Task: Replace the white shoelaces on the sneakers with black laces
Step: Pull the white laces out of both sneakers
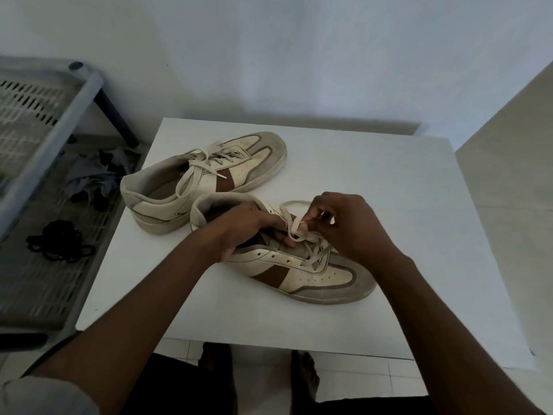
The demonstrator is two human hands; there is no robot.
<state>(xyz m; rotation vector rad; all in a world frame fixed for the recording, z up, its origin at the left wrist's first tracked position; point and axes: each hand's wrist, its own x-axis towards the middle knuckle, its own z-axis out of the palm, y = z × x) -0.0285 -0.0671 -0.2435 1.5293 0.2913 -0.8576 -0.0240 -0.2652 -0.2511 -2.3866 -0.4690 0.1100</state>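
Near sneaker lies on the white table, just 6 o'clock of centre, toe toward 4 o'clock. Left hand grips its collar and tongue, fingers curled. Right hand pinches the white lace between thumb and fingertips, just above the eyelets; a loop of it arcs toward 12 o'clock. Far sneaker, fully laced, sits at 11 o'clock of the near one, almost touching. Black laces lie bundled on the grey rack, 9 o'clock of the table
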